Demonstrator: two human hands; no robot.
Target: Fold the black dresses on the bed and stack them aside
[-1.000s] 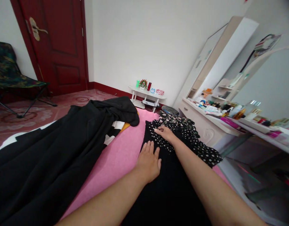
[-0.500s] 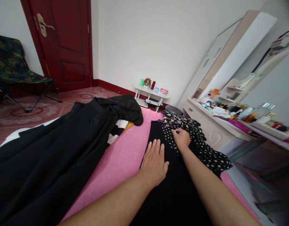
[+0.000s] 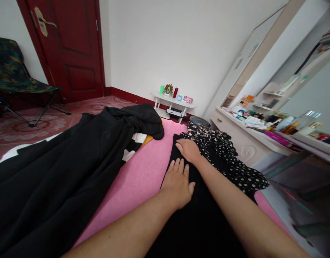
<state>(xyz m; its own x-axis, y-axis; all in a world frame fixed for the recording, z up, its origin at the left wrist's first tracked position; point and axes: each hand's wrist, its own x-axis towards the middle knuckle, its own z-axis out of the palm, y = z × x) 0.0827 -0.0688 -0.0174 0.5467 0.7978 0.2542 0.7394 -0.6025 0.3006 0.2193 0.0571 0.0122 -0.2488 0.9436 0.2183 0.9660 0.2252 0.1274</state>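
My left hand (image 3: 178, 184) lies flat, fingers stretched out, on a black garment (image 3: 202, 222) spread over the pink bed cover (image 3: 132, 179). Just beyond it my right hand (image 3: 188, 149) rests near the garment's far left edge. Its fingers are curled, and whether cloth is caught in them is hidden. Black cloth with white dots and small flowers (image 3: 216, 138) lies bunched to the right of that hand and joins the black part; I cannot tell whether they are one piece.
To the left a large black garment (image 3: 81, 154) lies heaped over black-and-white and mustard cloth. A low white shelf (image 3: 173, 100) stands by the far wall, a folding chair (image 3: 22, 71) beside the red door (image 3: 73, 46). On the right stands a cluttered dressing table (image 3: 251, 143).
My right hand has moved left across the dotted cloth to the black garment's far edge, closer to my left hand. My left hand stays flat in nearly the same place.
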